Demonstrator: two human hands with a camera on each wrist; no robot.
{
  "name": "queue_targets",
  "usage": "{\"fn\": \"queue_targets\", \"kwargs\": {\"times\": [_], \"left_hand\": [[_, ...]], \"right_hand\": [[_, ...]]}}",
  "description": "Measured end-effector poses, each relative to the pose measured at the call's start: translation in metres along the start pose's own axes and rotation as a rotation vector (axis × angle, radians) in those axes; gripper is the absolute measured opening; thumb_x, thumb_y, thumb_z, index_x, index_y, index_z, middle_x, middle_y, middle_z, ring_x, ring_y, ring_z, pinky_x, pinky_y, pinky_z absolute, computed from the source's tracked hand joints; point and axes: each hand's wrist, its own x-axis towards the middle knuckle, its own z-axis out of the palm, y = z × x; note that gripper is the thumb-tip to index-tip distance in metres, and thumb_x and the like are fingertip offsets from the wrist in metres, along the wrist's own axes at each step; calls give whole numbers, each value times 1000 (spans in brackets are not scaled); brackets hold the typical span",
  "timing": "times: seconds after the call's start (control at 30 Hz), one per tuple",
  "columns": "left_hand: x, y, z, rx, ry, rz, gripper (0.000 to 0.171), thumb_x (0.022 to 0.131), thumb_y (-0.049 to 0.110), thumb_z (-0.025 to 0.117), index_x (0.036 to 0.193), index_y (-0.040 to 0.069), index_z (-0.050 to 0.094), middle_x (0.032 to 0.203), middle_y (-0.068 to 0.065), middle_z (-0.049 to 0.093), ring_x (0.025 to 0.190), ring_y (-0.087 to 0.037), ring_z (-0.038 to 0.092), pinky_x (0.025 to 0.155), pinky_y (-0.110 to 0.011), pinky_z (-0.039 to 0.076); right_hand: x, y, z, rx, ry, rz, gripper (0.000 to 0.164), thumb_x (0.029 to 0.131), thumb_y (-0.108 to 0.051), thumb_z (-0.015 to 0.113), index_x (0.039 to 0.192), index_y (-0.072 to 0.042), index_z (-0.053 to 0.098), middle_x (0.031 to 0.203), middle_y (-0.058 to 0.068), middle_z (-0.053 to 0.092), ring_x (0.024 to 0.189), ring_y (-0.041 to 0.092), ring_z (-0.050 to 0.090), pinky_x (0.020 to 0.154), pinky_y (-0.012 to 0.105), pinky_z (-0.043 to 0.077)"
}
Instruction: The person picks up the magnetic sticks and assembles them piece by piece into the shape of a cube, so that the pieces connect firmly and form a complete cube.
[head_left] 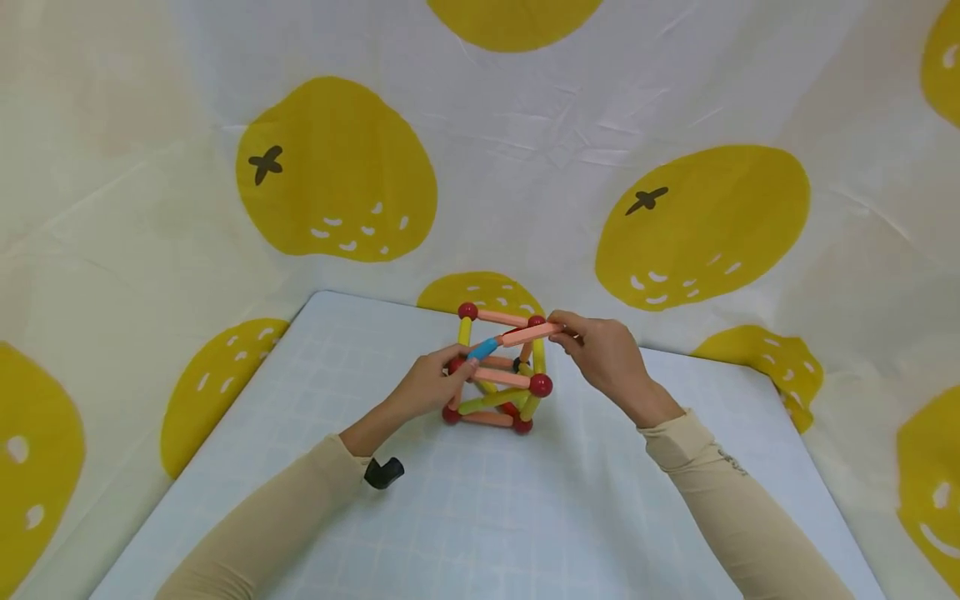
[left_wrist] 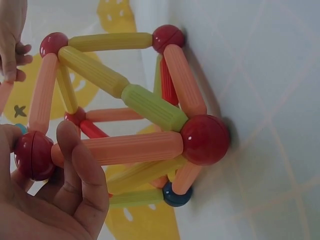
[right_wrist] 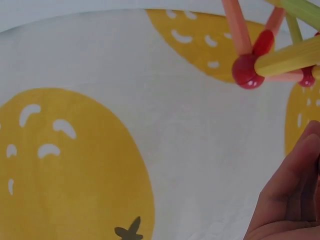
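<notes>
A cube-like frame of magnetic sticks and red balls (head_left: 541, 385) stands on the table, with salmon, yellow and green sticks. My left hand (head_left: 427, 385) is at its near left upper corner and pinches a blue stick (head_left: 482, 348). In the left wrist view its fingers lie around a red ball (left_wrist: 34, 155) and beside a salmon stick (left_wrist: 132, 148). My right hand (head_left: 606, 357) pinches the right end of a loose salmon stick (head_left: 531, 334) above the frame. That stick's other end meets the blue stick's tip. The right wrist view shows only part of the right hand (right_wrist: 292, 192).
The pale table (head_left: 480, 517) extends around the frame. Behind it hangs a white cloth with yellow fruit prints (head_left: 337, 167). A black curved piece (head_left: 384, 473) sits by the left wrist. One dark blue ball (left_wrist: 177, 195) is low in the frame.
</notes>
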Motion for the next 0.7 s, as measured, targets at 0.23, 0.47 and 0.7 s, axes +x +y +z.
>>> {"fn": "queue_targets", "kwargs": {"times": [0.23,0.47,0.7], "left_hand": [[0,-1,0,32,9,16,28,106,40,54,122,18,62,75,-24,63,51,-19,51,50,-26,32],[0,-2,1,1,19,14,18,106,36,56,114,21,63,79,-28,62,55,-29,55,49,-25,33],[0,-2,2,-4,8,-11,31,104,42,58,127,22,61,81,-30,63,68,-50,59,50,-25,34]], "right_hand": [[9,6,8,-42,-15,-21,31,91,-20,76,121,-15,72,90,7,78,62,19,61,57,30,48],[15,11,10,-63,-28,-28,30,91,-21,76,120,-16,72,91,7,78,61,20,61,57,31,49],[23,10,14,-108,-33,-71,30,91,-24,76,121,-19,74,91,5,79,61,20,63,57,34,51]]}}
